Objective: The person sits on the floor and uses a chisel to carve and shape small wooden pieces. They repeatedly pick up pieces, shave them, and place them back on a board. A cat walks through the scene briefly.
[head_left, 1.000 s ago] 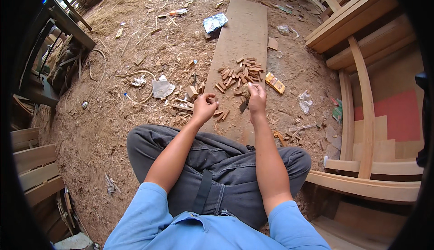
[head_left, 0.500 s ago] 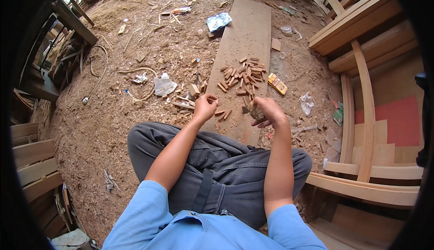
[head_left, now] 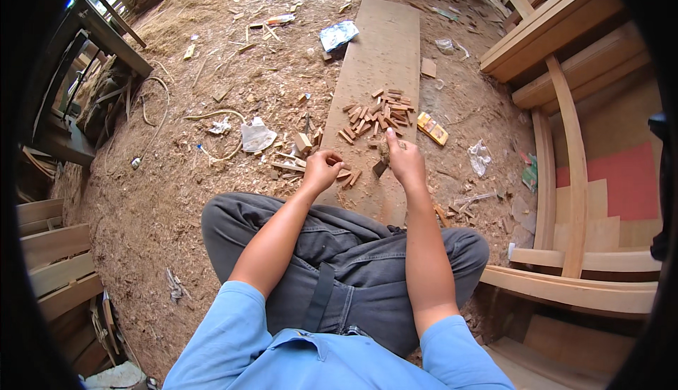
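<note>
My left hand point(head_left: 323, 171) is closed, fingers curled and pinched at the near end of a long brown board point(head_left: 385, 33). What it pinches, if anything, is too small to make out. Over the board, my right hand point(head_left: 407, 163) is wrapped round a tool with a dark flat end point(head_left: 380, 169), its thumb pointing forward. The hand hides most of the tool. Just beyond lies a loose pile of short wooden sticks point(head_left: 381, 113). A few more small sticks point(head_left: 350, 177) lie between my hands.
Wood scraps and a pale wooden block point(head_left: 303, 142) lie left of the board. A yellow packet point(head_left: 432, 129) sits by its right edge, and a blue-white packet point(head_left: 339, 36) at its left. Wooden frames point(head_left: 558, 178) stand on the right. Shavings cover the ground point(head_left: 162, 199).
My right hand has turned from palm-down with loose fingers to thumb-forward, closing round the tool and moving slightly left. My left hand stays nearly in place.
</note>
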Tool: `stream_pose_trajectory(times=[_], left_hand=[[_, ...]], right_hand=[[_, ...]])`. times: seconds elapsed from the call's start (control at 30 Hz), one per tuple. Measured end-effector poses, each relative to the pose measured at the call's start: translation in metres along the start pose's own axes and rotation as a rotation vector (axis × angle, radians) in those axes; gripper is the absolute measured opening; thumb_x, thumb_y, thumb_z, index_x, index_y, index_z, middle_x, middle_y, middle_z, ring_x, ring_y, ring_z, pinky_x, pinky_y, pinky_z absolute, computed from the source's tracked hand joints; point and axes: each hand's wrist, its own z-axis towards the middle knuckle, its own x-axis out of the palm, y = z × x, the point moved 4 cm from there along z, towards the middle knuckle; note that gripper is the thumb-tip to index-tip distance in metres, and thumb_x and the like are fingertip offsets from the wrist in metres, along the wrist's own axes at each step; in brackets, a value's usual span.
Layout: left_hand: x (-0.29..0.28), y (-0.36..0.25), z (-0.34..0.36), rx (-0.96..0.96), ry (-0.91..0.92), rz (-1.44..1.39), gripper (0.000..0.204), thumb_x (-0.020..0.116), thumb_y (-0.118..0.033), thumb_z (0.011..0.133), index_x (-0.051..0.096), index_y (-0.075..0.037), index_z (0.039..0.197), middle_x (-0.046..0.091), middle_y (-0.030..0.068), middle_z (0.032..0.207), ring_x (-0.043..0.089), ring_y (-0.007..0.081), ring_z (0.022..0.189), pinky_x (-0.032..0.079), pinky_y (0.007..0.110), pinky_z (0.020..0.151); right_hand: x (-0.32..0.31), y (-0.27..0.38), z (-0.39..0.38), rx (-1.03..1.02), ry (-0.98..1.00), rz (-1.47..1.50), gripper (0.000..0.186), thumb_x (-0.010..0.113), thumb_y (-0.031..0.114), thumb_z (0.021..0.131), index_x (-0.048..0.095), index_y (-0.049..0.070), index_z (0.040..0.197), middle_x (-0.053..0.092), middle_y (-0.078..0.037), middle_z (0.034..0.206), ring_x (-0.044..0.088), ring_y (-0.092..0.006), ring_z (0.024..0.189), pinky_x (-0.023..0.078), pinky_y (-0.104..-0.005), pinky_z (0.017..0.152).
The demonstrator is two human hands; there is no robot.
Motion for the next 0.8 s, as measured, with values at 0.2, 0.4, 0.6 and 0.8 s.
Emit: stream_pose_trajectory(times=[0.2, 0.4, 0.6, 0.8], left_hand=[[0.028, -0.018, -0.020, 0.160, 0.224, 0.048, 0.018, 0.075, -0.013, 0.084, 0.073, -0.001, 0.098, 0.075, 0.0124, 0.084, 0.072, 0.0172, 0.075, 0.056, 0.031, 0.069], [0.047, -0.027, -0.029, 0.298, 0.282, 0.236, 0.015, 0.070, -0.009, 0.080, 0.072, -0.002, 0.093, 0.073, 0.0162, 0.086, 0.072, 0.0294, 0.079, 0.056, 0.038, 0.073], [0.055, -0.031, -0.019, 0.306, 0.180, 0.394, 0.013, 0.066, -0.011, 0.080, 0.072, -0.005, 0.090, 0.071, 0.0169, 0.084, 0.070, 0.0346, 0.081, 0.055, 0.042, 0.074], [0.058, -0.022, -0.018, 0.331, 0.138, 0.349, 0.011, 0.067, -0.010, 0.079, 0.072, -0.004, 0.087, 0.071, 0.0168, 0.084, 0.069, 0.0340, 0.080, 0.055, 0.042, 0.075]], right_hand=[[0.021, -0.017, 0.024, -0.180, -0.043, 0.330, 0.045, 0.067, 0.043, 0.087, 0.071, 0.000, 0.101, 0.072, -0.017, 0.099, 0.065, -0.0301, 0.099, 0.047, -0.0359, 0.087], [0.038, -0.030, 0.035, -0.220, 0.072, 0.999, 0.028, 0.063, 0.028, 0.087, 0.067, 0.003, 0.099, 0.065, -0.003, 0.092, 0.058, -0.0128, 0.084, 0.044, -0.0272, 0.085], [0.034, -0.033, 0.035, -0.342, 0.026, 0.784, 0.029, 0.059, 0.024, 0.089, 0.065, 0.003, 0.108, 0.065, -0.004, 0.092, 0.062, -0.0155, 0.087, 0.051, -0.0271, 0.078], [0.040, -0.032, 0.034, -0.236, 0.112, 1.087, 0.036, 0.062, 0.023, 0.087, 0.064, -0.002, 0.113, 0.066, -0.006, 0.095, 0.062, -0.0154, 0.089, 0.047, -0.0261, 0.084]])
